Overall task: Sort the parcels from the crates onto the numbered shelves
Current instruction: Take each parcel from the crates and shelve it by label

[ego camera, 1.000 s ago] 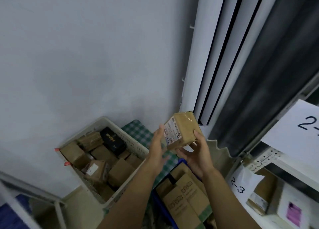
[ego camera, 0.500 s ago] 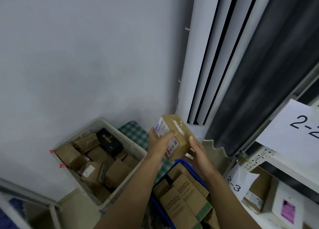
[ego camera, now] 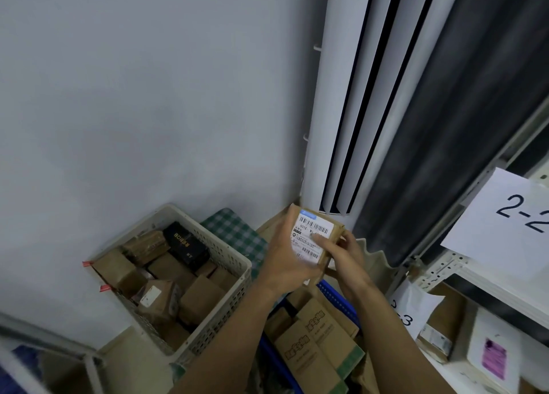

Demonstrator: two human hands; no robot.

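A small brown cardboard parcel (ego camera: 315,236) with a white barcode label facing me is held in front of me, above the crates. My left hand (ego camera: 285,254) grips its left side and underside. My right hand (ego camera: 341,251) holds its right side, with a finger lying across the label. Below left stands a white perforated crate (ego camera: 225,298) full of brown parcels and one black box (ego camera: 185,243). Under my arms a blue crate (ego camera: 335,295) holds several printed cardboard boxes. At the right, the white shelf unit (ego camera: 481,275) carries paper signs "2-2" (ego camera: 514,215) and "2-3" (ego camera: 410,310).
A white standing air conditioner (ego camera: 347,102) fills the corner beside a dark curtain (ego camera: 463,111). A green checked cloth (ego camera: 234,233) lies behind the crates. The 2-3 shelf holds a brown box (ego camera: 439,331) and a white parcel with a pink label (ego camera: 493,355). A grey wall rises at the left.
Both hands have turned the parcel so its white label now faces me flat on. It sits slightly lower and my right finger now lies across the label.
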